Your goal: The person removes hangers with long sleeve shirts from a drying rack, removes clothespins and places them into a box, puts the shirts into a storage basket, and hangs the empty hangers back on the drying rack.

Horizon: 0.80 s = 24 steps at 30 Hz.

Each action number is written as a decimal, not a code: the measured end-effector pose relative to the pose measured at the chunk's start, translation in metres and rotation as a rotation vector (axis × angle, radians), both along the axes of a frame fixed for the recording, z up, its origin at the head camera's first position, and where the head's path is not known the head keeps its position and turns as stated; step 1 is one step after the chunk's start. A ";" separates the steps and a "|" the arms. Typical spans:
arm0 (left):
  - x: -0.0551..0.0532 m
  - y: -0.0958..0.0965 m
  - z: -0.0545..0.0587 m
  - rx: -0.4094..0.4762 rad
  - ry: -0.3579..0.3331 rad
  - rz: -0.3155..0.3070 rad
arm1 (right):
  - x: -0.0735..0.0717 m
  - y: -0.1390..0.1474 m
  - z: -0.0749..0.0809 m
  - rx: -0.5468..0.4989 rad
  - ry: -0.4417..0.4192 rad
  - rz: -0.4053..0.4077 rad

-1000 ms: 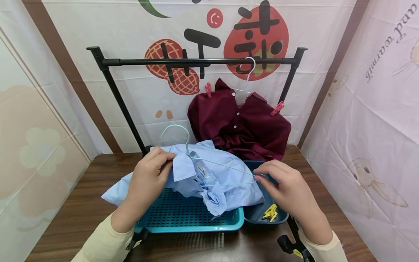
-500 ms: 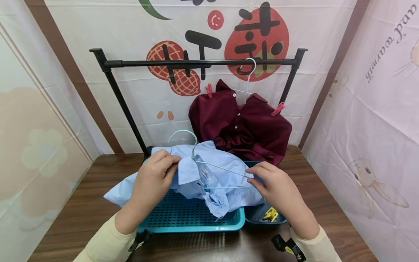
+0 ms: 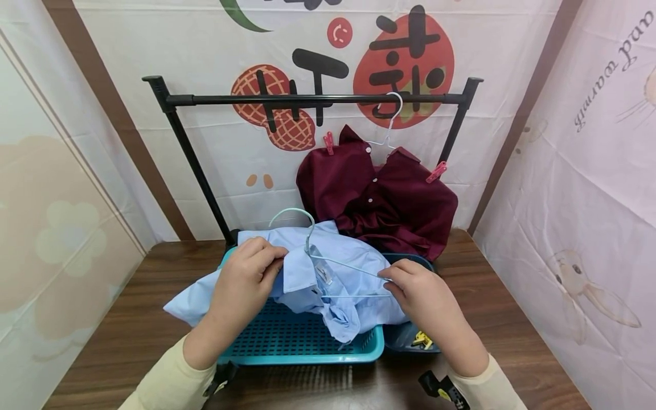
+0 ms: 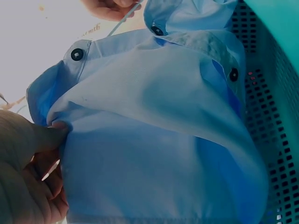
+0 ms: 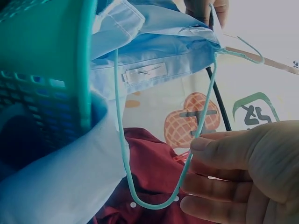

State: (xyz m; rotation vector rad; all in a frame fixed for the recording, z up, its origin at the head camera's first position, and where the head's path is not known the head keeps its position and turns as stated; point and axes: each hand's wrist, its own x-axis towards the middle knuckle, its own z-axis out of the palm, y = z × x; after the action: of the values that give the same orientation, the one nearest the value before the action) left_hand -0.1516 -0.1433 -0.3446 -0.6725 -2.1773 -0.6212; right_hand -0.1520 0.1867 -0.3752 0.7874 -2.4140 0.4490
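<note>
A light blue shirt (image 3: 348, 245) lies over the teal basket (image 3: 302, 359), its collar raised toward my hands. With thumb and fingers my left hand (image 3: 251, 270) pinches the shirt beside the collar; the left wrist view shows the thumb (image 4: 56, 133) on the cloth near a dark button. A pale green wire hanger (image 3: 353, 266) has one side inside the shirt's neck, its hook upright above the collar. My right hand (image 3: 422, 293) pinches the hanger's free right side. In the right wrist view that rounded hanger end (image 5: 154, 205) sticks out of the shirt.
Behind stands a black rack (image 3: 318, 99), with a maroon shirt (image 3: 379, 188) on a white hanger (image 3: 393, 114) and pink clothespins (image 3: 437, 172) at its shoulders. A dark blue basket (image 3: 397, 341) with yellow clothespins (image 3: 422, 340) sits right of the teal one.
My right hand has moved left with the hanger, sliding it further into the shirt's neck. The hook has shifted right and slightly down in the view. My left hand keeps its pinch on the shirt.
</note>
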 end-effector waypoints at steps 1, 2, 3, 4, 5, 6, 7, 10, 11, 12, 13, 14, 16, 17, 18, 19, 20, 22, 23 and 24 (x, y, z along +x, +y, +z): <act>0.000 0.000 0.000 -0.001 -0.002 0.000 | 0.000 -0.001 -0.001 0.005 0.004 0.000; 0.001 0.000 0.000 -0.002 -0.002 -0.002 | -0.001 -0.001 -0.002 0.010 0.009 0.001; 0.001 0.001 0.000 -0.001 -0.006 -0.005 | -0.001 -0.002 -0.003 0.014 0.015 0.002; 0.002 0.001 0.001 0.001 -0.010 -0.008 | -0.001 -0.003 -0.003 0.018 0.023 0.004; 0.002 0.001 0.001 0.000 -0.010 -0.008 | -0.002 -0.003 -0.004 0.020 0.030 0.006; 0.002 0.001 0.001 -0.002 -0.011 -0.010 | -0.002 -0.004 -0.004 0.022 0.038 0.008; 0.003 0.001 0.001 -0.003 -0.012 -0.010 | -0.002 -0.004 -0.004 0.024 0.045 0.010; 0.003 0.001 0.001 -0.005 -0.014 -0.009 | -0.001 -0.006 -0.004 0.028 0.065 0.012; 0.003 0.000 0.001 -0.005 -0.015 -0.009 | -0.001 -0.006 -0.005 0.028 0.070 0.011; 0.004 0.000 0.001 -0.008 -0.015 -0.009 | -0.001 -0.007 -0.005 0.027 0.075 0.008; 0.004 0.000 0.000 -0.011 -0.015 -0.007 | -0.001 -0.007 -0.005 0.026 0.079 0.005; 0.003 0.000 0.000 -0.015 -0.015 -0.007 | -0.001 -0.007 -0.005 0.024 0.082 0.002; 0.003 -0.001 0.000 -0.023 -0.017 -0.006 | -0.002 -0.007 -0.006 0.017 0.087 -0.003; 0.003 -0.001 0.000 -0.028 -0.019 -0.006 | -0.002 -0.007 -0.006 0.014 0.090 -0.007; 0.003 -0.001 -0.001 -0.034 -0.020 -0.005 | -0.001 -0.007 -0.006 0.011 0.094 -0.010; 0.004 -0.001 -0.001 -0.037 -0.024 -0.005 | -0.001 -0.007 -0.006 0.008 0.097 -0.013; 0.004 -0.001 -0.001 -0.039 -0.029 -0.006 | -0.001 -0.007 -0.006 0.005 0.101 -0.016; 0.004 -0.002 -0.001 -0.044 -0.039 -0.007 | -0.001 -0.006 -0.005 0.000 0.108 -0.021; 0.004 -0.002 -0.001 -0.047 -0.043 -0.006 | -0.001 -0.005 -0.005 -0.001 0.112 -0.025; 0.005 -0.003 -0.001 -0.048 -0.047 -0.007 | -0.001 -0.005 -0.005 -0.004 0.113 -0.027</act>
State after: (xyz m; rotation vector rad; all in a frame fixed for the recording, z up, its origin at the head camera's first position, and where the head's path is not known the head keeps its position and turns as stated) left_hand -0.1470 -0.1463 -0.3456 -0.6972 -2.2409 -0.5950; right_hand -0.1530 0.1817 -0.3799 0.7570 -2.3155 0.3879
